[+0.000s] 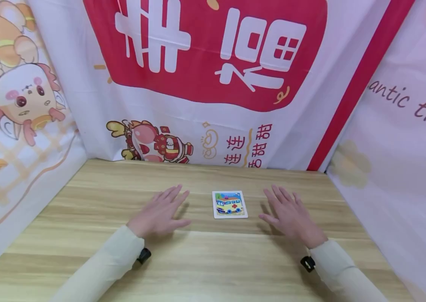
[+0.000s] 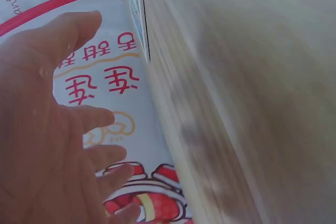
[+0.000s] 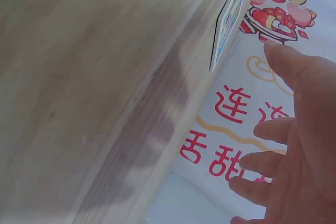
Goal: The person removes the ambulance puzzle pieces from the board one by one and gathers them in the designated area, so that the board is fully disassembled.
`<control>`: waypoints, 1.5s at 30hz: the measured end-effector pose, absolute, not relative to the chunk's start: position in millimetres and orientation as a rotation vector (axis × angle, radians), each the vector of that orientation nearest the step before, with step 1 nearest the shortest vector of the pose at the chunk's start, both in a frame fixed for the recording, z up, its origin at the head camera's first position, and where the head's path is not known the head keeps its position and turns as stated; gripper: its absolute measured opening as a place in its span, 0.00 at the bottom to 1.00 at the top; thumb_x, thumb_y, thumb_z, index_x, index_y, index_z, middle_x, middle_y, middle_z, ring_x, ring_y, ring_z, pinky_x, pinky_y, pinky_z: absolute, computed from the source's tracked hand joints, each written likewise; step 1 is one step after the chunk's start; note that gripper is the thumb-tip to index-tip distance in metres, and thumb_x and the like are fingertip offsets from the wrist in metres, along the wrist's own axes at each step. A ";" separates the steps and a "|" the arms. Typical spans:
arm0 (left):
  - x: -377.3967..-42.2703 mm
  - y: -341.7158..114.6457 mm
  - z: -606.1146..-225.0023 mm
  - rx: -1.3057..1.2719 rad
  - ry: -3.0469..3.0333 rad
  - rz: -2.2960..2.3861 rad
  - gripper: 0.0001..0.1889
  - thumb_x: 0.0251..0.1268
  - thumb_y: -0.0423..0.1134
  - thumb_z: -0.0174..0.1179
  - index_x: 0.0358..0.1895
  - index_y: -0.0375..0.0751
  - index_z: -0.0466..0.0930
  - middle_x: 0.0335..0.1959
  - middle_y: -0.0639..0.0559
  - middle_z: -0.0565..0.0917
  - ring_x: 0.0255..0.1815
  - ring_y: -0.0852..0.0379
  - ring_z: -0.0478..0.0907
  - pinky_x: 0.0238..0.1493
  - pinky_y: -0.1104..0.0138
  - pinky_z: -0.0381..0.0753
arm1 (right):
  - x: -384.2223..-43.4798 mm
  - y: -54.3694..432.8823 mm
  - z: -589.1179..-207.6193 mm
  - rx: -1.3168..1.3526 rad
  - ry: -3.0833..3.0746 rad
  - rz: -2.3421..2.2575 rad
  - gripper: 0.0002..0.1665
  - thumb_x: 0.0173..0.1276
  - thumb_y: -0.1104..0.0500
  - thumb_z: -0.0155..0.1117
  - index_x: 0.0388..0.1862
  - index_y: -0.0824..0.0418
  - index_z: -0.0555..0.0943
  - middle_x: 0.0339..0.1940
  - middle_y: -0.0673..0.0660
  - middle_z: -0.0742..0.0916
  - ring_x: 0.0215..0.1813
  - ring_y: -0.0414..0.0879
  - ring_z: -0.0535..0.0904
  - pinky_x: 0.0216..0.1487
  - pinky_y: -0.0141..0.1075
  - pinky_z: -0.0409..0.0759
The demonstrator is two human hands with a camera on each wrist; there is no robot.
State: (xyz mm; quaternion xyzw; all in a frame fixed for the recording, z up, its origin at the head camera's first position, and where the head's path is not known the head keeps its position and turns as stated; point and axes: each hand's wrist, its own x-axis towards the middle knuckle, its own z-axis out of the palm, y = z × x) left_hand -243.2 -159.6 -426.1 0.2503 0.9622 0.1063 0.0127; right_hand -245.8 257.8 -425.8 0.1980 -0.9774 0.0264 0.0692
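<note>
A small square picture card [image 1: 229, 204] with a white border and a yellow ambulance cartoon lies flat on the wooden table, between the two hands. To its left, my left hand [image 1: 160, 214] hovers palm down with fingers spread, touching nothing. On the other side, my right hand [image 1: 290, 214] is held the same way, apart from the card. The left wrist view shows the left hand [image 2: 47, 124] with loose fingers and the card [image 2: 137, 14] edge-on. In the right wrist view the right hand [image 3: 299, 129] holds nothing, and the card [image 3: 229, 22] appears at a steep slant.
The wooden table [image 1: 213, 260] ends at a white cloth backdrop [image 1: 183, 109] with red printing. Printed cloths hang at both sides, a cartoon one [image 1: 20, 105] on the left and a lettered one [image 1: 405, 138] on the right. Both wrists wear black bands.
</note>
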 end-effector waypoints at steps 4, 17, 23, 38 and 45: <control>-259.8 -145.4 -425.5 0.842 2.921 0.427 0.46 0.73 0.62 0.61 0.85 0.41 0.55 0.87 0.37 0.53 0.87 0.35 0.51 0.84 0.36 0.53 | -253.5 249.9 -422.8 0.646 -2.952 0.111 0.47 0.78 0.33 0.59 0.84 0.57 0.64 0.82 0.65 0.71 0.81 0.65 0.68 0.79 0.71 0.60; -308.7 -88.7 -434.2 0.814 2.782 0.761 0.37 0.70 0.47 0.70 0.77 0.37 0.68 0.76 0.43 0.72 0.78 0.43 0.67 0.81 0.47 0.67 | -304.3 188.6 -414.9 0.879 -3.036 0.401 0.26 0.69 0.54 0.77 0.62 0.64 0.84 0.58 0.61 0.90 0.59 0.55 0.86 0.64 0.49 0.85; -326.7 -76.6 -441.4 0.823 2.780 0.806 0.36 0.68 0.45 0.72 0.74 0.33 0.71 0.69 0.41 0.76 0.71 0.44 0.72 0.77 0.51 0.72 | -326.8 160.8 -416.1 1.016 -3.056 0.493 0.22 0.69 0.59 0.77 0.59 0.64 0.86 0.54 0.59 0.91 0.57 0.52 0.87 0.64 0.46 0.85; -334.8 -74.5 -455.5 0.676 2.750 0.884 0.34 0.68 0.47 0.71 0.73 0.35 0.73 0.67 0.43 0.76 0.68 0.47 0.72 0.76 0.51 0.72 | -352.2 135.3 -422.6 0.986 -3.124 0.522 0.17 0.68 0.62 0.76 0.56 0.59 0.88 0.52 0.55 0.91 0.56 0.48 0.87 0.65 0.44 0.84; -333.9 -74.1 -457.4 0.704 2.771 0.888 0.29 0.70 0.44 0.71 0.69 0.35 0.77 0.65 0.43 0.77 0.68 0.47 0.72 0.76 0.50 0.71 | -358.3 132.9 -424.6 0.977 -3.168 0.491 0.12 0.68 0.62 0.76 0.50 0.56 0.90 0.46 0.52 0.92 0.51 0.45 0.86 0.63 0.43 0.84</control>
